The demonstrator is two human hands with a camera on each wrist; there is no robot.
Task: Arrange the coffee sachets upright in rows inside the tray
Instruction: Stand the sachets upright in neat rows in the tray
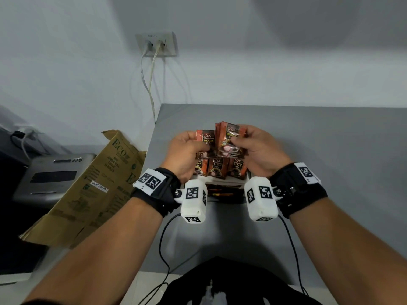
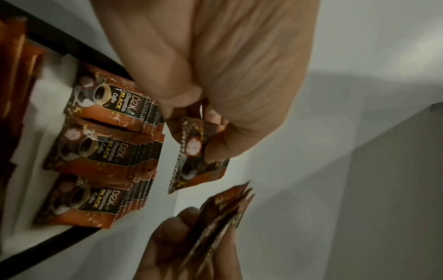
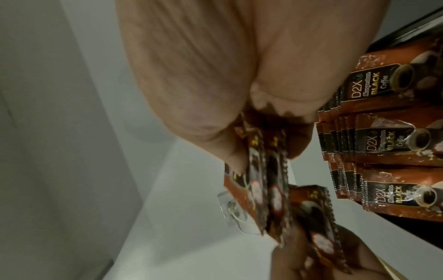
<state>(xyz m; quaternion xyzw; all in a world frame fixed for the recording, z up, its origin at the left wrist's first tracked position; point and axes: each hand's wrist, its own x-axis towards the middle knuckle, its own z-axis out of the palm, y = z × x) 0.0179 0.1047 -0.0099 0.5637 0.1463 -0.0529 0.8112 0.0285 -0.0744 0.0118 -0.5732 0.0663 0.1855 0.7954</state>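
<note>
My left hand (image 1: pixel 203 147) pinches one orange-brown D2X black coffee sachet (image 1: pixel 207 139) by its lower part, seen close in the left wrist view as the single sachet (image 2: pixel 199 157). Beside it, my right hand (image 1: pixel 236 140) grips a small stack of sachets (image 1: pixel 229 137), fanned slightly in the right wrist view (image 3: pixel 263 180). Both hands hover just above the tray (image 1: pixel 248 173), whose dark rim (image 2: pixel 72 43) shows. Three rows of sachets (image 1: pixel 217 169) stand upright inside it, faces toward me (image 3: pixel 383 142).
Long brown stick packs (image 1: pixel 220 192) lie in the tray's near part. The grey table (image 1: pixel 308 150) stretches to the right. A cardboard box (image 1: pixel 92 190) and a grey device (image 1: pixel 55 177) sit off the table's left edge. Cables hang from a wall socket (image 1: pixel 157 44).
</note>
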